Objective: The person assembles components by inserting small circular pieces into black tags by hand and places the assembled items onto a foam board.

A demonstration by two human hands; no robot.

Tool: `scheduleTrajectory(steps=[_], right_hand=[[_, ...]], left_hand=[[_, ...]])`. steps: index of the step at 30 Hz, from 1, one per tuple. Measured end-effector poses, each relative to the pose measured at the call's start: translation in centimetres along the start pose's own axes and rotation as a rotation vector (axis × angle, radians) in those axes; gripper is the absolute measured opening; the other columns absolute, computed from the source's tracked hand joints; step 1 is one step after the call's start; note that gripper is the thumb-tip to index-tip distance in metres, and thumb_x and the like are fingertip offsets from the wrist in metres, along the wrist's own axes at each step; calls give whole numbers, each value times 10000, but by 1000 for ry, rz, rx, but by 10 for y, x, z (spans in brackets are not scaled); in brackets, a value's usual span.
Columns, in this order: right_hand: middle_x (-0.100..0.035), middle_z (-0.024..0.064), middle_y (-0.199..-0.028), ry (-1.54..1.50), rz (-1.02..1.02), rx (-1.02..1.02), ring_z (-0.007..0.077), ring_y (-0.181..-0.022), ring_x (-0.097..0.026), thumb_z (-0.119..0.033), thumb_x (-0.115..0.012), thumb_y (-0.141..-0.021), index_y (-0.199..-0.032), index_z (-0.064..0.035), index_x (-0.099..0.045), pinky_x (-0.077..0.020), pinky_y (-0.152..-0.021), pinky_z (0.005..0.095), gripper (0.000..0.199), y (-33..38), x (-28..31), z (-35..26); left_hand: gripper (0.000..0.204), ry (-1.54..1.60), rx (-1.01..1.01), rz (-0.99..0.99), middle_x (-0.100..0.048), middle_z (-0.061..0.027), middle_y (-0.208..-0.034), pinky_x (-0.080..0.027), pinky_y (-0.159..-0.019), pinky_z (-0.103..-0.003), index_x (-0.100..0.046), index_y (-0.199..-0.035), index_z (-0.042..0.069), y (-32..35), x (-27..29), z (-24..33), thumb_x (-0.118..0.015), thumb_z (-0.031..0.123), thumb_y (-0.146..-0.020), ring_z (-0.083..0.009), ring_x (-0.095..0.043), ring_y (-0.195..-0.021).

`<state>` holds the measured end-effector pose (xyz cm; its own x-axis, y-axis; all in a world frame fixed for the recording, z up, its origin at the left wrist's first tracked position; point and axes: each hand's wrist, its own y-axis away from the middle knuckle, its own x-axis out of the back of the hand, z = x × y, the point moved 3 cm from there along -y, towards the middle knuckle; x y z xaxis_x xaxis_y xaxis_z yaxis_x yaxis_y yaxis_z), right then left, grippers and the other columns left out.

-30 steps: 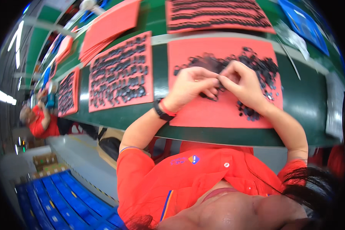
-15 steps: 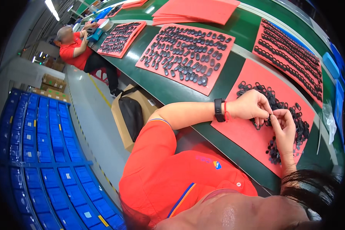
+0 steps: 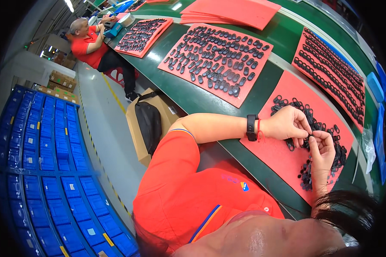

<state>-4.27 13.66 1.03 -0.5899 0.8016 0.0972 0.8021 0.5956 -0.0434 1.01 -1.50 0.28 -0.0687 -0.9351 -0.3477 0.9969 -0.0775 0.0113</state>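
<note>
Left hand [image 3: 287, 124] and right hand [image 3: 324, 147] meeting right of centre, fingers of both pinching small black oval plastic ring [image 3: 309, 134] above loose black pile [image 3: 326, 141] on red foam sheet [image 3: 278, 152], green tabletop [image 3: 201, 100]; close for picking.

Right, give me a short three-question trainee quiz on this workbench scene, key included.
1. True or false: the left hand and right hand meet over the loose heap of small black ring-shaped parts.
2. What colour is the flat sheet under that heap?
3. Which wrist wears the black wristband: A left, B right?

Key: 1 true; 2 red; 3 A.
</note>
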Motion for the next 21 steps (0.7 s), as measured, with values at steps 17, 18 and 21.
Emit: scheduleTrajectory(steps=[17, 18, 21], right_hand=[[-562, -3, -753, -8, -22, -96, 14, -620, -482, -13, -561, -841, -892, 1, -536, -379, -545, 145, 58, 1, 1, 0], [-565, -2, -749, -23, -29, -80, 11, -607, -477, -15, -560, -842, -886, -1, -536, -369, -527, 144, 52, 1, 1, 0], [-569, 0, -746, -26, -23, -84, 6, -594, -469, -17, -560, -843, -873, -6, -534, -352, -506, 141, 41, 0, 2, 0]], left_hand=[[97, -8, -52, 23, -618, -119, -702, -550, -494, -258, -587, -859, -75, 1, -1, -2, -583, -2, -795, -149, -631, -591], [97, -7, -50, 22, -618, -119, -702, -550, -494, -258, -587, -859, -75, 0, -1, -2, -583, -2, -795, -149, -631, -591], [103, -7, -62, 22, -619, -125, -712, -550, -493, -260, -584, -864, -77, 0, -1, -1, -586, 1, -796, -149, -631, -599]])
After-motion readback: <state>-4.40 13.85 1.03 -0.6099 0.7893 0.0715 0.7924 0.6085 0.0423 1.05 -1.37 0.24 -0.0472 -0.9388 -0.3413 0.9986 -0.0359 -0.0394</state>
